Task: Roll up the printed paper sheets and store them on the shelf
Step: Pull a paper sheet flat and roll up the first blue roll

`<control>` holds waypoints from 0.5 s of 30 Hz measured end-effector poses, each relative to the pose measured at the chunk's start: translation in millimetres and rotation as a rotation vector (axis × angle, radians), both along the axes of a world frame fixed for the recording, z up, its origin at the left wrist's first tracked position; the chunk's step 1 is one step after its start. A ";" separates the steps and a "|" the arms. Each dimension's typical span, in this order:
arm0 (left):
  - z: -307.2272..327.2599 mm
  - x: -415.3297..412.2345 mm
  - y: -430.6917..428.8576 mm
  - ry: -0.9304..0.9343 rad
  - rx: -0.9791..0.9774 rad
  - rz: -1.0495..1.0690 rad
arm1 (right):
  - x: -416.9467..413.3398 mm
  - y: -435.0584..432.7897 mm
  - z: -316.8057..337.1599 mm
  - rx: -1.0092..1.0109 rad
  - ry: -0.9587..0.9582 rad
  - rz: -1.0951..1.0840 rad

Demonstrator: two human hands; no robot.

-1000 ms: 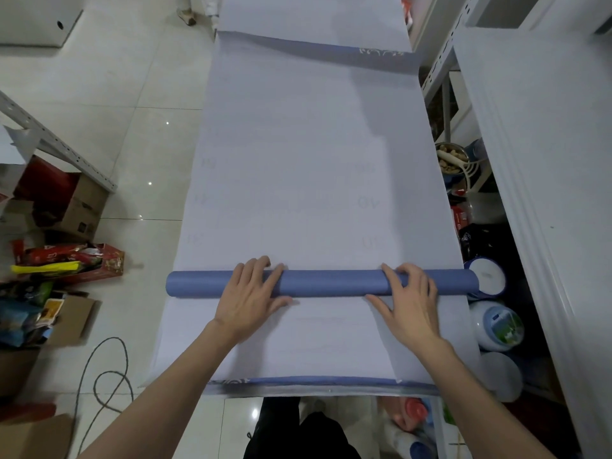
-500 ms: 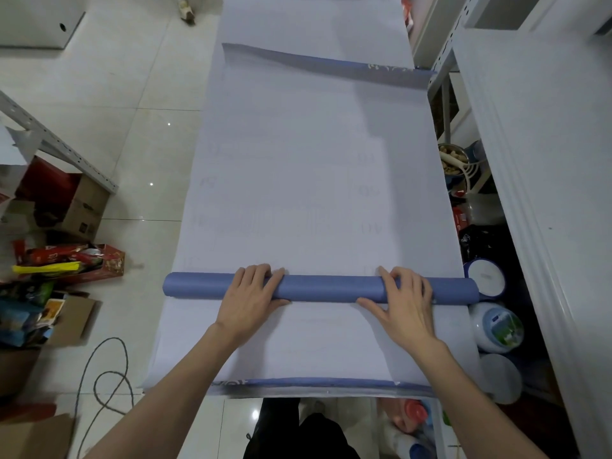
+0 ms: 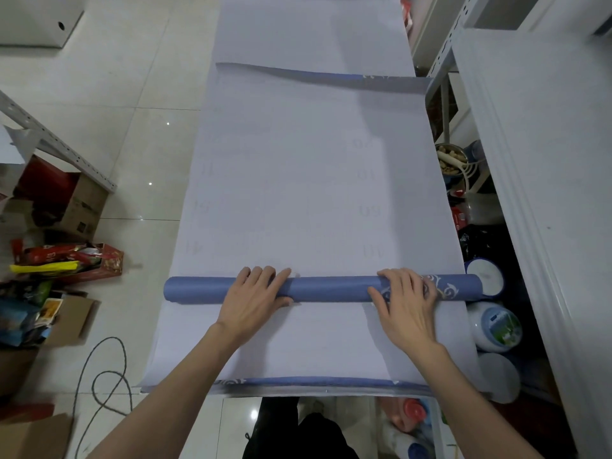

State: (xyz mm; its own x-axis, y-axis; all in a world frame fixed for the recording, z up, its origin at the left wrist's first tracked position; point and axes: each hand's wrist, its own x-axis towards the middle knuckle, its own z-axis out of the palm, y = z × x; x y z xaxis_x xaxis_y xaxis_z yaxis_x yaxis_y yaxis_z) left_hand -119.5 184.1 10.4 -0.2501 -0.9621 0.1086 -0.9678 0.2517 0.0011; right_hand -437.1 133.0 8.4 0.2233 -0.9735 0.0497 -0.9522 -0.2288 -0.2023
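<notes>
Both bare forearms reach forward to the blue paper roll [image 3: 328, 288]. The left hand [image 3: 256, 298] lies palm-down left of its middle, fingers together over the top. The right hand [image 3: 405, 303] lies flat near its right end, fingers slightly spread.

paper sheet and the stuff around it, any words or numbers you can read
"41" and "60": faint show-through on the paper sheet, uncertain; the other numbers there are too faint.
Label on the white tub: blurred, unreadable.
Print on the red box: blurred, unreadable.
Print on the cardboard box: too small.
</notes>
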 end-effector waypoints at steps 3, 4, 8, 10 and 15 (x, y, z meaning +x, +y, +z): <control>0.2 0.8 -1.4 0.014 -0.038 -0.091 | -5.0 4.7 -4.3 0.015 0.018 0.018; -0.9 -0.2 0.8 0.020 -0.033 -0.100 | -6.4 5.0 -5.3 0.015 0.037 0.019; -5.8 -5.7 11.2 0.051 0.005 0.001 | -3.6 2.2 -4.8 0.017 0.055 0.009; -5.8 -7.9 10.2 0.045 0.021 -0.001 | -1.0 2.8 -4.9 0.005 -0.009 -0.001; -7.1 -1.7 0.6 0.073 0.010 -0.092 | -6.9 8.7 -9.8 -0.039 -0.047 0.020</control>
